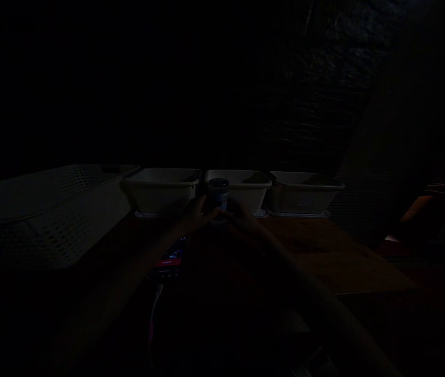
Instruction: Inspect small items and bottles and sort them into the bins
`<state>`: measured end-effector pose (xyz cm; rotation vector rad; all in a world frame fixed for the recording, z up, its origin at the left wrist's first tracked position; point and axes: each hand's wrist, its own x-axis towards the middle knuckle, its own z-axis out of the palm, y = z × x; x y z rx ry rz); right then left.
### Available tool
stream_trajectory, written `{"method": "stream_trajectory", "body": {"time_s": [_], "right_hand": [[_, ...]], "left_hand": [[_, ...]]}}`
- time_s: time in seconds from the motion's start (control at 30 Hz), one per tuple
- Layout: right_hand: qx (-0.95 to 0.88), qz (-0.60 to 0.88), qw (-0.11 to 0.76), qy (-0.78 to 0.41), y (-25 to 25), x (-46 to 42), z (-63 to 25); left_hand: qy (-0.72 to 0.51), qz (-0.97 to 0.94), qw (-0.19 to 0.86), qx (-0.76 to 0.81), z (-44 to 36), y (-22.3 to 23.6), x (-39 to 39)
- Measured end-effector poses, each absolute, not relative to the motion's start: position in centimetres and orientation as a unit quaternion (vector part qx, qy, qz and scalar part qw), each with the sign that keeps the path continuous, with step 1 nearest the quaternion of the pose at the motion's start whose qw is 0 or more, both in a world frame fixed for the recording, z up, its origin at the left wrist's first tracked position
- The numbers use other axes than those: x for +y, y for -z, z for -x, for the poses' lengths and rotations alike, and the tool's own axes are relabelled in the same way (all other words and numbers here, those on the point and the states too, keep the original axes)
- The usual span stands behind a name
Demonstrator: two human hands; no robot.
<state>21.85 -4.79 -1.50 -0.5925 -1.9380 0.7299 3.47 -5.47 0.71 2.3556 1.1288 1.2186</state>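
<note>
In very dim light, a small upright can with a dark top and a blue-and-white label stands out between my two hands. My left hand is wrapped about its left side, thumb across the front. From the right, my right hand closes on the can's lower part. Whether the can's base rests on the wooden table is too dark to tell. Just behind it is the middle white tub.
A white tub and another white tub flank the middle one. At left lies a large perforated basket. A lit phone with a white cable is below my left hand. Another person is at the right edge.
</note>
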Motion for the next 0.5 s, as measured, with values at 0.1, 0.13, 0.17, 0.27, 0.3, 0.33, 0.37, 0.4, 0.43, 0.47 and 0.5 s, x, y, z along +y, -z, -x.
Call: {"method": "stream_trajectory", "body": {"time_s": [0.1, 0.13, 0.17, 0.27, 0.3, 0.33, 0.37, 0.4, 0.43, 0.47, 0.5], "right_hand": [[-0.791, 0.242, 0.471, -0.307, 1.57, -4.7, -21.86], [-0.789, 0.243, 0.471, -0.309, 1.65, -4.63, -21.87], [-0.789, 0.244, 0.472, -0.311, 1.73, -4.54, -21.88], [-0.786, 0.246, 0.474, -0.311, 1.96, -4.32, -21.9], [-0.785, 0.247, 0.475, -0.312, 2.0, -4.29, -21.9], [-0.784, 0.248, 0.475, -0.313, 2.0, -4.3, -21.9], [-0.783, 0.25, 0.475, -0.314, 1.98, -4.34, -21.91], [-0.784, 0.25, 0.475, -0.313, 1.92, -4.41, -21.91], [-0.786, 0.249, 0.473, -0.311, 1.85, -4.49, -21.92], [-0.788, 0.25, 0.472, -0.307, 1.77, -4.57, -21.92], [-0.789, 0.251, 0.471, -0.303, 1.69, -4.65, -21.92]], "left_hand": [[-0.422, -0.813, 0.138, 0.377, -3.44, -0.62, -5.36], [-0.422, -0.813, 0.139, 0.376, -3.42, -0.57, -5.29], [-0.42, -0.813, 0.138, 0.377, -3.4, -0.52, -5.21], [-0.419, -0.813, 0.133, 0.382, -3.35, -0.39, -5.02], [-0.419, -0.813, 0.131, 0.382, -3.34, -0.37, -4.99], [-0.42, -0.814, 0.13, 0.379, -3.33, -0.36, -4.98], [-0.421, -0.815, 0.132, 0.375, -3.33, -0.36, -4.98], [-0.421, -0.816, 0.134, 0.373, -3.32, -0.36, -5.0], [-0.42, -0.815, 0.136, 0.374, -3.32, -0.37, -5.03], [-0.42, -0.814, 0.137, 0.378, -3.33, -0.39, -5.07], [-0.42, -0.811, 0.137, 0.383, -3.34, -0.4, -5.1]]}}
